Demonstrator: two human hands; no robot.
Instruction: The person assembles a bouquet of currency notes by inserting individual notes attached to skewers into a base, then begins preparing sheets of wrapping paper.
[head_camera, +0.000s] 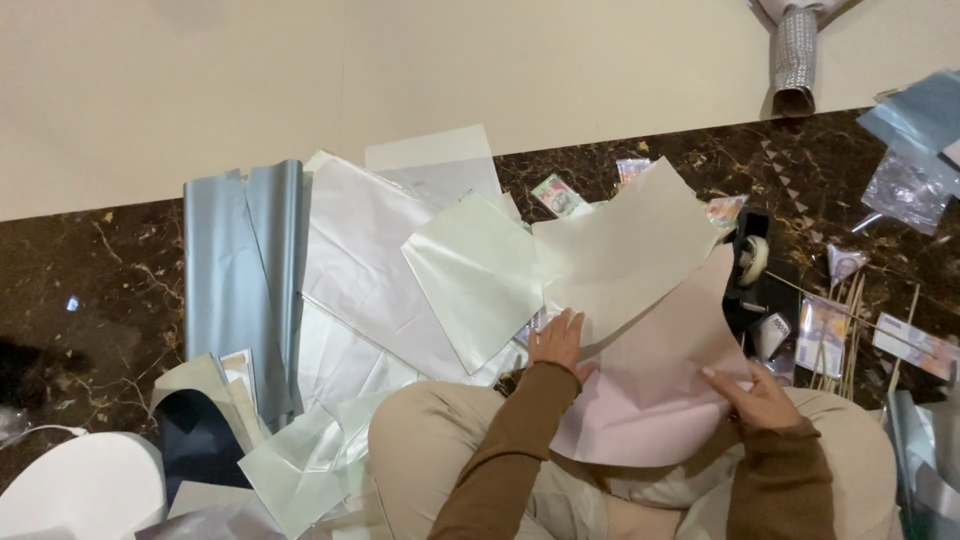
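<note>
On the lap: a pink paper sheet (650, 390) lies across the person's knees, held at two edges.
Left hand (557, 340): fingers spread flat, pressing on the left edge of the pink sheet, right where a cream sheet (625, 250) lies over it.
Right hand (755, 395): pinching the right edge of the pink sheet between thumb and fingers.
Just past the left hand: a pale green sheet (475, 270) sits on top of big white sheets (365, 250), all loose and overlapping.
Far to the left of the left hand: a blue-grey folded sheet (245, 270) on the dark marble floor (90, 290).
Just past the right hand: a tape holder (752, 262) and thin wooden sticks (850, 330).
Risk, tearing: I think the pink sheet could crease or rip if one hand pulls while the other presses down.
Risk, slipping: the cream sheet may slide along with it, since it lies loose on top.
Risk, bumping: a wide swing of the right hand could knock the sticks or the tape holder.
</note>
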